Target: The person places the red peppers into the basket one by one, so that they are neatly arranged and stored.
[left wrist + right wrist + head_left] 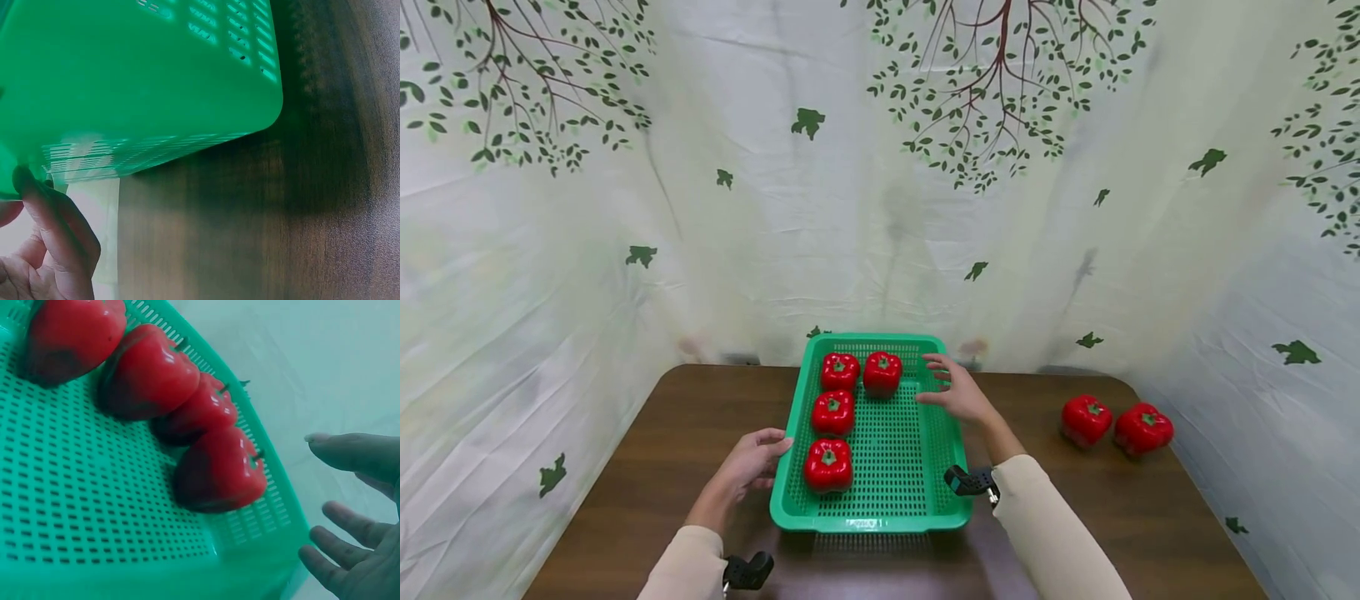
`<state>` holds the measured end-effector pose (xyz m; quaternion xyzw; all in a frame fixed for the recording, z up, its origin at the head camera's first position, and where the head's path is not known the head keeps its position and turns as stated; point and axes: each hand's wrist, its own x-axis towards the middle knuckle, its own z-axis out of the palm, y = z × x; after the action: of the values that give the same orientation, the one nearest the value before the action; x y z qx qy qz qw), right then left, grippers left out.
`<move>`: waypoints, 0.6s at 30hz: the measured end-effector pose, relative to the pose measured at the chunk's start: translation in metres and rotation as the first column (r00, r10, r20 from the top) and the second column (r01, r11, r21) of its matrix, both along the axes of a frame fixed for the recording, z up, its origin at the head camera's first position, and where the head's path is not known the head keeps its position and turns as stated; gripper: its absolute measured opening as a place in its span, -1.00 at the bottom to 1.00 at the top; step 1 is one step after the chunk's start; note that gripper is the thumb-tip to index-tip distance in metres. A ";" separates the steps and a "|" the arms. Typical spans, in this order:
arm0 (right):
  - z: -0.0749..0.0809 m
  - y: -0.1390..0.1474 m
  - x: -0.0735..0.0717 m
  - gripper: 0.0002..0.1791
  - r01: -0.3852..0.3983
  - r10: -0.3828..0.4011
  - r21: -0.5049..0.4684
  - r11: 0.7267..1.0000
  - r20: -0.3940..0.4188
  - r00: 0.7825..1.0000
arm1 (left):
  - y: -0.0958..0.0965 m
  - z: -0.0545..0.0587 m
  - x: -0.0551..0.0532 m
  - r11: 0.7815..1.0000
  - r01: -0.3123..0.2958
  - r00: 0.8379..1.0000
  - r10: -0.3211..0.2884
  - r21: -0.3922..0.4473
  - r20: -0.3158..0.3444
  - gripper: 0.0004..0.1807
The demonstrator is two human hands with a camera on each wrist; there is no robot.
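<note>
A green plastic basket (891,467) with a slotted floor stands on the table, several red bell peppers inside it. Three line its left side, the nearest one (828,466) toward the front; another bell pepper (882,373) sits beside the farthest of them. My left hand (748,461) pinches the basket's left rim between thumb and fingers, as the left wrist view shows at the rim (9,181). Over the basket's far right corner is my right hand (957,392), fingers spread and holding nothing. In the right wrist view its fingers (350,550) are apart from the peppers.
Two more red bell peppers, one (1086,420) left of the other (1143,429), lie on the right part of the brown wooden table (1045,483). A pale curtain (850,208) printed with leaves hangs close behind the table and along both sides.
</note>
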<state>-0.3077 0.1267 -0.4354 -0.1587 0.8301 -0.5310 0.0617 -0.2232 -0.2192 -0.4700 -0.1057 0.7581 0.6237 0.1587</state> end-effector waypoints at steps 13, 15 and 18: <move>-0.001 0.052 0.026 -0.27 0.054 -0.059 -0.069 0.996 -0.086 0.994 | 0.001 0.000 0.000 1.000 0.015 1.000 -0.015 -0.011 -0.005 -0.53; -0.003 0.061 0.029 -0.29 0.085 -0.093 -0.073 0.994 -0.110 0.990 | 0.001 0.001 -0.001 1.000 0.015 1.000 -0.015 -0.013 -0.003 -0.52; -0.007 0.073 0.034 -0.33 0.126 -0.134 -0.074 0.989 -0.128 0.983 | 0.000 0.001 0.000 1.000 0.010 1.000 -0.010 -0.016 -0.001 -0.53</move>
<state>-0.2742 0.1994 -0.4419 -0.1410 0.8230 -0.5493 -0.0337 -0.2234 -0.2196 -0.4689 -0.1028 0.7635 0.6170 0.1606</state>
